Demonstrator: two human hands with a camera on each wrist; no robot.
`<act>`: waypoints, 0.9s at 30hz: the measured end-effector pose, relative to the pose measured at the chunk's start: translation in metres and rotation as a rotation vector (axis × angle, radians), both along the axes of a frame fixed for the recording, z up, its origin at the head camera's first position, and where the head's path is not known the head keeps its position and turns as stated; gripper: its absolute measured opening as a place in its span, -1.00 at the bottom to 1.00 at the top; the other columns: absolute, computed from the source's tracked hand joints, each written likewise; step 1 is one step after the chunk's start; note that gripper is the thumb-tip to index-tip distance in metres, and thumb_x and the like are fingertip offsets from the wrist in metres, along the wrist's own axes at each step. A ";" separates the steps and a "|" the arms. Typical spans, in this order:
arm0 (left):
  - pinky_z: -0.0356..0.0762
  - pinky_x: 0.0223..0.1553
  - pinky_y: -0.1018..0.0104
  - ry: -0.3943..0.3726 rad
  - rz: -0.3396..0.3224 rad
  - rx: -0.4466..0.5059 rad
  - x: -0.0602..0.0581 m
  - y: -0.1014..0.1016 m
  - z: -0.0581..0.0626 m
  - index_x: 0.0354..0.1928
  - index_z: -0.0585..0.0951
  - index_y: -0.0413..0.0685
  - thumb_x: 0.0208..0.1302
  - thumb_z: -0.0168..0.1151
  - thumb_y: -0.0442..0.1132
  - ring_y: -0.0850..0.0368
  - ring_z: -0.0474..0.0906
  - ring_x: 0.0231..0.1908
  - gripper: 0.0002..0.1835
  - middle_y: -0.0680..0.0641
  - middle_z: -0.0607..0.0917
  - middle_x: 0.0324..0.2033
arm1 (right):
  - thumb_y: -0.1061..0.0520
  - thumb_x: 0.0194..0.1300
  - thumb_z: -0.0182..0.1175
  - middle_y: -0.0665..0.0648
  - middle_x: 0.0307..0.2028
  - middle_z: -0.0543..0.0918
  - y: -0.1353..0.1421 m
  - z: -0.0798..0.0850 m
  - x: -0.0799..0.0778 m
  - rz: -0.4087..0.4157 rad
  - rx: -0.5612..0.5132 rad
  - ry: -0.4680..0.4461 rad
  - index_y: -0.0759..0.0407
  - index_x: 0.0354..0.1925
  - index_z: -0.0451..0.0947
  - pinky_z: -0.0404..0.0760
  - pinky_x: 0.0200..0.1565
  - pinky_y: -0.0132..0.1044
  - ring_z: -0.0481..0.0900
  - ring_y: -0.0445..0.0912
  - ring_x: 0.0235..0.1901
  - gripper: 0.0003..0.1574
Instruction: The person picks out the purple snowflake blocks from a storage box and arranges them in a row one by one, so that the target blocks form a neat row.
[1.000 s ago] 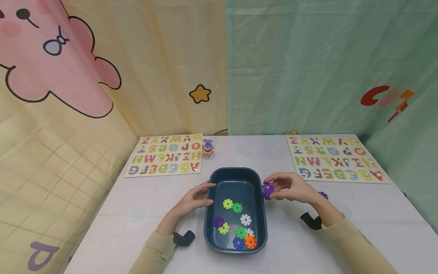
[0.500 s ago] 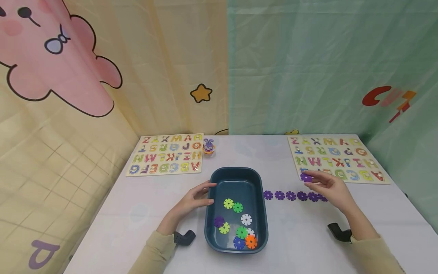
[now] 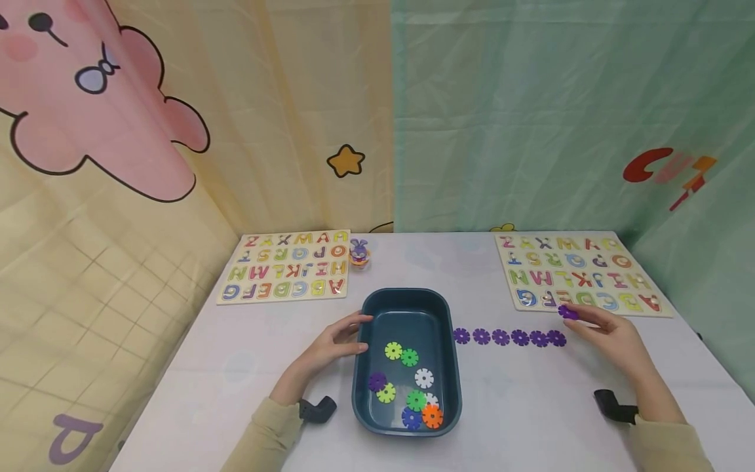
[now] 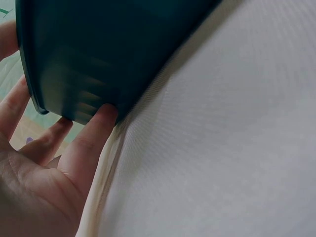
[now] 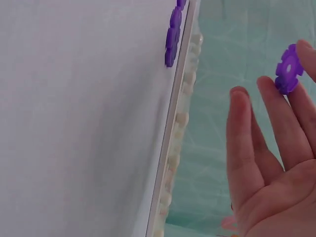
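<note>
My right hand (image 3: 613, 337) pinches a purple snowflake disc (image 3: 568, 313) between thumb and fingertips, raised above the right end of a row. That row is made of several purple snowflake discs (image 3: 501, 337) lying right of the tray. The right wrist view shows the pinched snowflake disc (image 5: 289, 69) with its notched rim and centre hole. My left hand (image 3: 331, 344) rests its spread fingers against the left side of a dark blue tray (image 3: 407, 301). In the left wrist view its fingertips touch the tray's outer wall (image 4: 108, 49).
Inside the tray lie loose discs, among them a yellow disc (image 3: 393, 351), a white disc (image 3: 423, 378) and an orange disc (image 3: 432, 416). Alphabet boards stand left (image 3: 283, 267) and right (image 3: 580, 272) at the back. A small purple rabbit figure (image 3: 358, 252) is beside the left board.
From beside the tray, my right hand has moved right along the purple row, carrying a purple snowflake disc to its far end. My left hand has stayed at the tray.
</note>
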State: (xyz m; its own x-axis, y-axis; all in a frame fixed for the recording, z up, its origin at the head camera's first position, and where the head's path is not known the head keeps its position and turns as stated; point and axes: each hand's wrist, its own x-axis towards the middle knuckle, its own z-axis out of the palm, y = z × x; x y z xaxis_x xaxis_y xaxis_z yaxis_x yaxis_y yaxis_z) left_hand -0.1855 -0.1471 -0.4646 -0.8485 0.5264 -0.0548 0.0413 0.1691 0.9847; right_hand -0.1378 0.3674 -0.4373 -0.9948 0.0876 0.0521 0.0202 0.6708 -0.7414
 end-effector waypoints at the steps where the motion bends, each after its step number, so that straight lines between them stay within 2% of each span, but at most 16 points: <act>1: 0.09 0.28 -0.16 0.000 0.000 -0.001 0.000 0.000 0.000 0.27 0.40 -0.07 0.15 0.31 -0.21 -0.24 0.05 0.35 -0.39 -0.20 0.00 0.43 | -0.19 0.25 0.19 -0.32 0.00 0.43 0.004 -0.002 0.000 -0.004 0.025 -0.010 0.18 0.24 0.40 0.46 -0.26 -0.63 0.39 -0.48 -0.13 -0.27; 2: 0.08 0.28 -0.16 0.001 -0.001 -0.001 0.000 0.000 -0.001 0.27 0.40 -0.07 0.15 0.31 -0.21 -0.24 0.05 0.35 -0.39 -0.20 0.00 0.43 | -0.21 0.25 0.18 -0.28 0.01 0.45 0.007 -0.004 0.000 -0.009 0.050 -0.020 0.19 0.23 0.40 0.50 -0.23 -0.57 0.43 -0.38 -0.08 -0.26; 5: 0.09 0.28 -0.16 0.001 0.000 -0.001 0.000 -0.001 -0.001 0.27 0.40 -0.07 0.16 0.31 -0.21 -0.23 0.06 0.35 -0.39 -0.19 0.00 0.43 | -0.22 0.26 0.16 0.11 0.15 0.49 0.016 -0.009 0.000 0.005 0.066 -0.068 0.25 0.24 0.38 0.55 -0.04 -0.13 0.46 0.08 0.06 -0.24; 7: 0.10 0.27 -0.17 -0.001 -0.001 0.000 0.000 -0.001 -0.002 0.27 0.39 -0.08 0.16 0.30 -0.22 -0.22 0.06 0.35 -0.39 -0.18 0.01 0.43 | -0.22 0.27 0.14 0.33 0.19 0.43 0.019 -0.013 0.000 0.028 0.070 -0.106 0.27 0.24 0.37 0.43 0.00 0.18 0.38 0.30 0.11 -0.22; 9: 0.11 0.27 -0.17 -0.003 -0.002 0.001 0.000 -0.001 -0.002 0.28 0.39 -0.10 0.16 0.30 -0.22 -0.22 0.06 0.35 -0.39 -0.18 0.01 0.43 | -0.21 0.28 0.14 0.46 0.21 0.34 0.022 -0.016 0.000 0.055 0.061 -0.135 0.30 0.23 0.37 0.30 0.00 0.35 0.28 0.42 0.14 -0.22; 17: 0.11 0.26 -0.20 -0.003 -0.001 -0.004 -0.001 -0.001 -0.004 0.28 0.38 -0.10 0.16 0.30 -0.21 -0.23 0.05 0.35 -0.38 -0.18 0.01 0.43 | -0.25 0.26 0.14 0.53 0.33 0.04 0.030 -0.023 0.000 0.110 0.100 -0.190 0.28 0.24 0.36 -0.03 0.05 0.51 -0.03 0.54 0.23 -0.19; 21: 0.12 0.26 -0.18 -0.002 -0.005 -0.001 -0.002 -0.001 -0.005 0.28 0.39 -0.09 0.16 0.30 -0.22 -0.23 0.05 0.36 -0.39 -0.18 0.00 0.43 | -0.22 0.26 0.16 0.54 0.33 -0.01 0.033 -0.025 0.001 0.111 0.103 -0.174 0.29 0.21 0.40 -0.12 0.07 0.52 -0.11 0.55 0.25 -0.23; 27: 0.11 0.27 -0.16 -0.001 -0.008 0.001 -0.002 -0.001 -0.005 0.28 0.38 -0.11 0.16 0.30 -0.22 -0.23 0.05 0.35 -0.38 -0.19 -0.01 0.43 | -0.21 0.23 0.20 0.54 0.34 -0.01 0.034 -0.028 0.002 0.105 0.128 -0.166 0.29 0.18 0.43 -0.14 0.06 0.52 -0.13 0.55 0.25 -0.24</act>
